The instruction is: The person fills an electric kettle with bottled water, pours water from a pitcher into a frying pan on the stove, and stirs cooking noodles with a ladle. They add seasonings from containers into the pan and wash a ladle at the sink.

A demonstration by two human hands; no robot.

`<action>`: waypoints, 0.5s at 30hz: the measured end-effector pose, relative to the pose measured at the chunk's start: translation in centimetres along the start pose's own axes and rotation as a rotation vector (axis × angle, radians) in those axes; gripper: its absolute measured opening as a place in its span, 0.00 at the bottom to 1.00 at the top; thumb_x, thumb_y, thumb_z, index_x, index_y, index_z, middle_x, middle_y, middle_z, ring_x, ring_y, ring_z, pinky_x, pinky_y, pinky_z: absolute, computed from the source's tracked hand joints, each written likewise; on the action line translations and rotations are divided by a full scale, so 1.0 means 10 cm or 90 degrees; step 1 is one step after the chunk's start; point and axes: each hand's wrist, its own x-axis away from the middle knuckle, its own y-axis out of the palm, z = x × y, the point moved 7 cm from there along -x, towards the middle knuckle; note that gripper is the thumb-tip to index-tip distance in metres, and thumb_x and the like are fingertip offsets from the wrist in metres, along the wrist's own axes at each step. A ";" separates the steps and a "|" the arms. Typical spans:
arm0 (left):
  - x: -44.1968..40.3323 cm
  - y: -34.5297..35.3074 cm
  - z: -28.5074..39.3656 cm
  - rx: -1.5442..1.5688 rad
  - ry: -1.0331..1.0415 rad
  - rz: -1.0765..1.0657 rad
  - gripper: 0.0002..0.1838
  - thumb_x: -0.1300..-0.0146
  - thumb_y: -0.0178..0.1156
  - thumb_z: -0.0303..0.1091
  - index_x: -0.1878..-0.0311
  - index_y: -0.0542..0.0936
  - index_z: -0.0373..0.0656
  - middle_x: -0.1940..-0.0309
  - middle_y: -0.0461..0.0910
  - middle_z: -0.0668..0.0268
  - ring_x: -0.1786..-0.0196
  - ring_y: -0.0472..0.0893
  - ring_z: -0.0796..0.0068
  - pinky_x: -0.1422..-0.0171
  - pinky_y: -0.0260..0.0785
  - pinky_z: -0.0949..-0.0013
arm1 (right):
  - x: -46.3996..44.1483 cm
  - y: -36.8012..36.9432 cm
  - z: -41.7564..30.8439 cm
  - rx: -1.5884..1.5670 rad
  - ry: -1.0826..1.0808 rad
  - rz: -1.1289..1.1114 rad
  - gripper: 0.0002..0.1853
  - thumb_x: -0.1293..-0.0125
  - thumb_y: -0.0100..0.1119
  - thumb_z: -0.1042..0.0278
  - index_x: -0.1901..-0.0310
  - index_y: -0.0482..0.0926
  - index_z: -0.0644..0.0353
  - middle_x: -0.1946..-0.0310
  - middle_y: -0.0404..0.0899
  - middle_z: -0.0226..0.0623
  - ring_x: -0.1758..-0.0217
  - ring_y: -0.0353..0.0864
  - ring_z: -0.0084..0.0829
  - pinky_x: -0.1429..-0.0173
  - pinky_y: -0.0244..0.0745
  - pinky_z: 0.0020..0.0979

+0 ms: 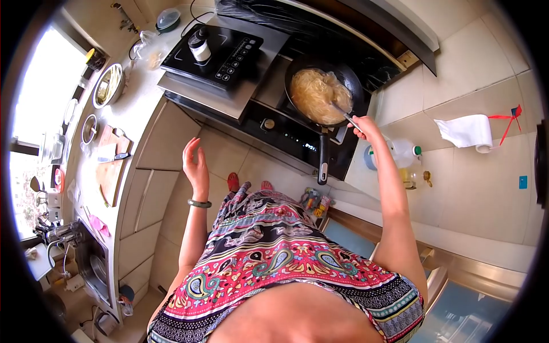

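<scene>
Pale noodles (317, 94) in a black wok (356, 86), far right on the stove (286, 136).
The right hand (366, 128) grips a metal cooking tool (347, 115), its end in the noodles; the left hand (196, 166) hangs loose, holding nothing. Noodles could spill if the tool pushes too hard. A metal bowl (120, 90) at far left holds pale food (108, 84).

This is a kitchen. There is a stove (286, 134) with a pan (351, 77) of food (316, 96) on it, a cutting board (108, 174) with a knife (121, 156), and a sink (102, 251).
</scene>
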 end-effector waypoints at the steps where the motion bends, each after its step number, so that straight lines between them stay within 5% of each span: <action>1: -0.01 0.03 0.00 0.017 -0.008 -0.009 0.12 0.33 0.56 0.23 0.48 0.81 0.41 0.43 0.77 0.61 0.41 0.76 0.68 0.39 0.67 0.69 | 0.10 0.07 0.01 -0.028 0.041 -0.024 0.22 0.24 0.41 0.51 0.60 0.81 0.60 0.86 0.66 0.22 0.90 0.57 0.13 0.86 0.49 0.20; 8: -0.08 0.16 0.11 0.002 0.036 -0.028 0.12 0.34 0.56 0.23 0.48 0.80 0.41 0.43 0.77 0.60 0.41 0.76 0.67 0.39 0.68 0.68 | 0.40 0.08 0.19 -0.167 0.137 -0.199 0.23 0.23 0.39 0.48 0.55 0.79 0.58 0.85 0.61 0.18 0.89 0.52 0.10 0.87 0.43 0.18; 9: -0.08 0.16 0.11 0.002 0.029 -0.031 0.12 0.34 0.56 0.23 0.48 0.80 0.41 0.43 0.77 0.60 0.41 0.76 0.67 0.39 0.68 0.68 | 0.34 0.05 0.27 -0.189 0.176 -0.316 0.23 0.23 0.39 0.48 0.55 0.79 0.56 0.85 0.60 0.18 0.89 0.51 0.10 0.86 0.42 0.18; 12: -0.07 0.19 0.09 0.002 0.024 -0.036 0.12 0.34 0.56 0.23 0.48 0.80 0.41 0.43 0.77 0.60 0.41 0.76 0.67 0.39 0.68 0.68 | 0.31 -0.14 0.30 -0.154 0.021 -0.261 0.23 0.23 0.39 0.47 0.55 0.79 0.56 0.85 0.61 0.18 0.89 0.50 0.10 0.86 0.43 0.18; 15: -0.06 0.21 0.06 0.001 0.024 -0.036 0.12 0.34 0.56 0.23 0.48 0.80 0.41 0.43 0.77 0.61 0.41 0.76 0.67 0.39 0.68 0.68 | 0.48 -0.36 0.17 -0.048 0.055 -0.069 0.22 0.25 0.43 0.47 0.57 0.80 0.57 0.86 0.63 0.20 0.90 0.52 0.11 0.86 0.44 0.21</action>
